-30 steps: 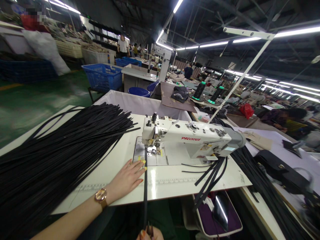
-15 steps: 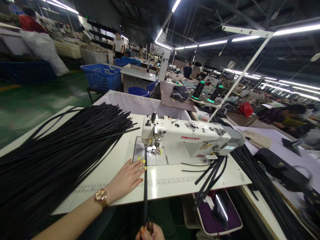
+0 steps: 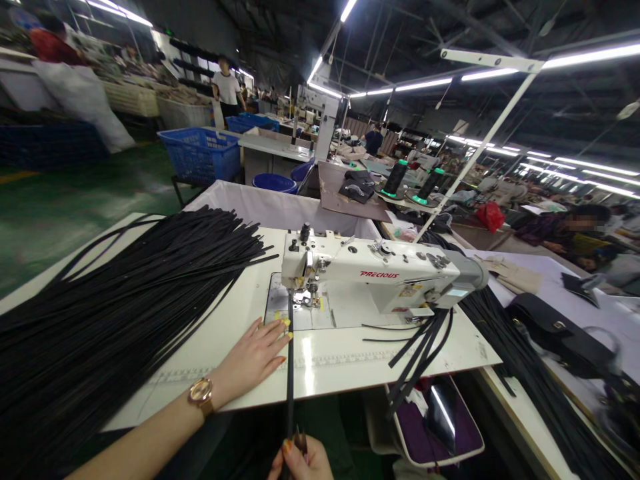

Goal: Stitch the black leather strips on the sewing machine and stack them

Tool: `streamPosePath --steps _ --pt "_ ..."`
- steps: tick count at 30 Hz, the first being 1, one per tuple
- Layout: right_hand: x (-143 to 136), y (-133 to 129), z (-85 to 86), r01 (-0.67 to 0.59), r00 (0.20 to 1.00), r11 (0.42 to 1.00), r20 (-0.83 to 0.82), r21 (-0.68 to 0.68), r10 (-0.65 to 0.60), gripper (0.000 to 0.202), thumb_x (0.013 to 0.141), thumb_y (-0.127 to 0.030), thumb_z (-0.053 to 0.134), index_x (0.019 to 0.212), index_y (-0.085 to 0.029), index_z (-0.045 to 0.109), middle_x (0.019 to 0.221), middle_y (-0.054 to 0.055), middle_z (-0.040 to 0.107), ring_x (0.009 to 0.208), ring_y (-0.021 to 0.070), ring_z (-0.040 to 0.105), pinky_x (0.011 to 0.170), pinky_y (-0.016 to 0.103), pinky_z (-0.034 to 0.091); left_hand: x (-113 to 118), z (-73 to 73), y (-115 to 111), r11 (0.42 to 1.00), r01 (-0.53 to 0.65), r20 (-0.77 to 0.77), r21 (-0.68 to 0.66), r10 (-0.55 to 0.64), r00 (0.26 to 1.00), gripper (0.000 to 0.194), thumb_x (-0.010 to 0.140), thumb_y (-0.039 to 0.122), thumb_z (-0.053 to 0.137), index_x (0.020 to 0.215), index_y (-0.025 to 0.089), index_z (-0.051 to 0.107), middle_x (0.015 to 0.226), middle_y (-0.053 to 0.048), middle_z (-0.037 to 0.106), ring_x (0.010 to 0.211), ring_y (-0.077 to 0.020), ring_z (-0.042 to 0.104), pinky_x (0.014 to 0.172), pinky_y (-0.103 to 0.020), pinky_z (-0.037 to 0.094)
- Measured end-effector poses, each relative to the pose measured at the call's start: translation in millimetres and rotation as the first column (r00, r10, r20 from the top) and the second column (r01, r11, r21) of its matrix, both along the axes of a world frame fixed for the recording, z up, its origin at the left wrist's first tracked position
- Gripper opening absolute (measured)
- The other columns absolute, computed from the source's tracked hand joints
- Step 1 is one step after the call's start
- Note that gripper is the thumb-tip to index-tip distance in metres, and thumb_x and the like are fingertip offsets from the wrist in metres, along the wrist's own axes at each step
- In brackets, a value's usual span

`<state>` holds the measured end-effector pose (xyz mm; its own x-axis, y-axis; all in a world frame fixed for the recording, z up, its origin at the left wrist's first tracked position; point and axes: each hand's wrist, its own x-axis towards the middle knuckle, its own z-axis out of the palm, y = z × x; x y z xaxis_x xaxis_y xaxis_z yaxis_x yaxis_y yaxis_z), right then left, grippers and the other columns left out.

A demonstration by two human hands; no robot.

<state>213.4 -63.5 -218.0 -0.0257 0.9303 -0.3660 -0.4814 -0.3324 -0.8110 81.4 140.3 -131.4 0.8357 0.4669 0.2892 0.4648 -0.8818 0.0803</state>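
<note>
A narrow black strap (image 3: 291, 367) runs from under the needle of the white sewing machine (image 3: 370, 270) down past the table's front edge. My left hand (image 3: 253, 357) lies flat on the table with fingers spread, its fingertips at the strap's left side just in front of the metal needle plate (image 3: 277, 300). Below the edge, my right hand (image 3: 303, 460) pinches the strap's lower part between thumb and fingers. Pointed metal tips, perhaps of thread snips (image 3: 300, 439), stick up out of the same hand; the rest of that tool is hidden.
A big heap of black straps (image 3: 125, 287) covers the table's left side. More straps (image 3: 425, 353) hang over the front edge at right, above a purple-lined bin (image 3: 420, 433). Thread cones (image 3: 395, 179) stand behind the machine. A person (image 3: 227, 88) stands far back.
My right hand has risen slightly along the strap, showing more of its fingers. The left hand rests in the same place, and the view has shifted a little.
</note>
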Motion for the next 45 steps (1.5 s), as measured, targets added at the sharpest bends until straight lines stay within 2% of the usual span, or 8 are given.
streamPosePath --steps 6,13,19,23,27,30,32,45 --pt "4.1 2.8 12.3 -0.042 0.998 0.998 0.039 0.05 0.04 0.055 0.078 -0.07 0.059 0.075 -0.016 0.064 0.052 0.005 0.066 0.032 0.0045 0.027 0.039 0.022 0.012 0.6 0.7 -0.2 1.0 0.0 0.019 -0.006 0.0 1.0 0.039 0.1 0.04 0.046 0.133 0.023 0.055 0.143 -0.009 0.053 0.133 -0.0273 0.045 0.114 -0.052 0.026" --pt "1.1 1.1 -1.3 0.071 0.996 0.997 0.057 0.022 -0.072 0.06 0.065 -0.078 0.064 0.059 -0.018 0.059 0.044 0.003 0.06 0.037 0.0126 0.051 0.039 0.022 0.024 -0.1 -2.0 1.9 1.0 0.011 0.03 -0.01 -0.011 0.999 0.04 0.099 0.041 0.046 0.134 0.023 0.054 0.144 -0.009 0.052 0.133 -0.0274 0.045 0.114 -0.052 0.025" --pt "52.2 -9.3 36.8 0.006 0.893 0.997 0.448 0.076 -0.04 0.052 0.086 -0.064 0.055 0.073 -0.016 0.067 0.057 0.008 0.071 0.056 0.0176 0.064 0.059 0.026 0.042 -0.2 -3.5 3.2 1.0 -0.003 -0.013 -0.017 0.002 1.0 0.042 0.1 0.043 0.043 0.135 0.023 0.053 0.146 -0.008 0.05 0.135 -0.0277 0.042 0.114 -0.053 0.024" --pt "117.5 -19.4 66.5 0.036 0.626 0.989 0.768 0.141 -0.132 0.048 0.095 -0.054 0.047 0.073 -0.017 0.067 0.069 0.008 0.073 0.072 0.0208 0.067 0.07 0.028 0.048 -0.3 -4.9 3.9 1.0 -0.004 -0.012 -0.011 0.004 1.0 0.043 0.1 0.044 0.043 0.135 0.023 0.053 0.146 -0.008 0.05 0.136 -0.0277 0.042 0.115 -0.053 0.023" --pt "207.9 -32.0 94.5 0.057 0.054 0.958 0.957 0.282 -0.285 0.04 0.095 -0.049 0.045 0.096 -0.018 0.071 0.092 0.01 0.074 0.084 0.0241 0.07 0.072 0.03 0.053 0.2 -4.8 5.2 1.0 0.001 -0.003 0.0 -0.001 1.0 0.044 0.1 0.046 0.042 0.136 0.022 0.053 0.146 -0.009 0.05 0.135 -0.0276 0.043 0.115 -0.053 0.022" --pt "265.6 -35.7 117.7 0.128 -0.438 0.981 0.896 0.147 -0.076 0.034 0.099 -0.036 0.04 0.121 -0.024 0.062 0.119 0.008 0.068 0.084 0.0239 0.072 0.056 0.029 0.05 1.0 -4.1 6.8 1.0 0.004 0.018 -0.007 -0.004 1.0 0.042 0.1 0.046 0.042 0.134 0.024 0.055 0.145 -0.007 0.052 0.134 -0.0272 0.044 0.115 -0.052 0.023" --pt "288.4 -33.5 128.3 0.143 -0.602 0.99 0.795 0.011 0.078 0.036 0.099 -0.028 0.038 0.13 -0.024 0.056 0.118 0.007 0.067 0.066 0.0192 0.071 0.043 0.027 0.041 1.6 -4.1 8.4 1.0 0.004 0.029 -0.009 -0.004 1.0 0.041 0.1 0.045 0.043 0.133 0.024 0.055 0.144 -0.007 0.052 0.134 -0.0269 0.045 0.115 -0.052 0.022" --pt "306.9 -6.8 130.8 -0.13 -0.753 0.976 0.658 -0.176 0.018 0.05 0.084 0.0 0.044 0.121 -0.027 0.062 0.118 0.004 0.066 0.078 0.0162 0.073 0.055 0.022 0.051 6.4 -4.9 21.7 0.999 -0.031 0.043 -0.025 0.032 0.999 0.041 0.099 0.043 0.044 0.133 0.023 0.055 0.144 -0.009 0.052 0.134 -0.0267 0.044 0.116 -0.052 0.021"
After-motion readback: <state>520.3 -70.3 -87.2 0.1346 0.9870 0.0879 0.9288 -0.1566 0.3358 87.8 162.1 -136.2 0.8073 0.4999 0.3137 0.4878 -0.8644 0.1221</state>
